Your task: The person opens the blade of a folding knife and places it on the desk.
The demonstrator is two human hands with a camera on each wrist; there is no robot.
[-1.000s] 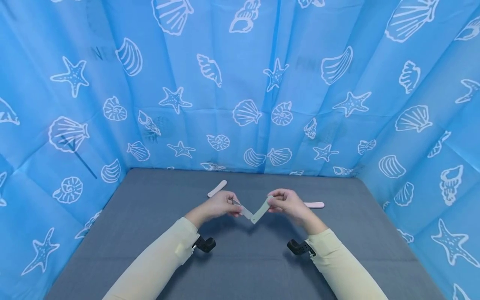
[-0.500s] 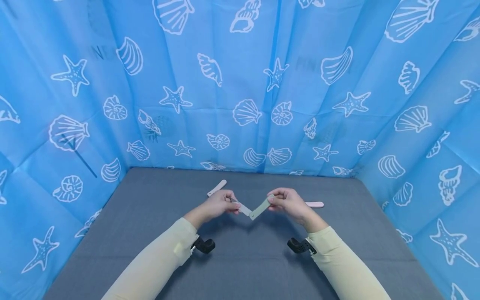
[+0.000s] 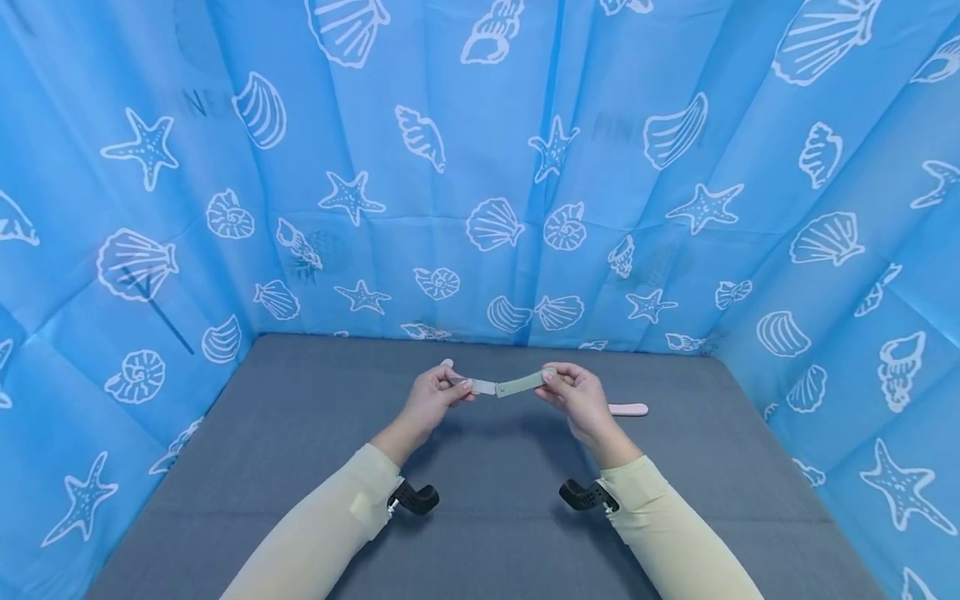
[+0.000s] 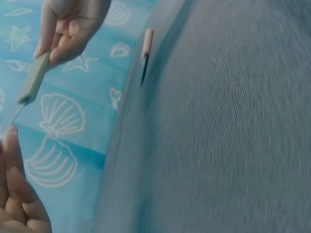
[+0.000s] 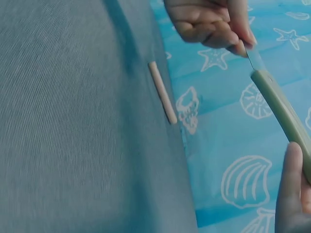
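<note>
Both hands hold a folding razor with a pale green handle (image 3: 519, 384) and a thin, broad blade (image 3: 486, 387), raised over the table. My left hand (image 3: 427, 404) pinches the blade between thumb and fingers, covering its far end. The right hand (image 3: 583, 407) grips the outer end of the handle with its thumb and fingers. Blade and handle stand nearly in one line, joined at the pivot. In the right wrist view the green handle (image 5: 279, 104) shows its long edge, with the left fingers (image 5: 209, 29) at the blade.
A pink-handled piece of similar shape (image 3: 628, 409) lies beyond the right hand, partly hidden. Another (image 3: 447, 363) shows only its tip behind the left hand. The grey cloth-covered table (image 3: 480, 533) ends at a blue shell-print curtain (image 3: 480, 167).
The razor has swung from a V shape to nearly straight, its pivot rising between the hands. Both hands have moved up slightly, and the left now covers most of the left pink piece.
</note>
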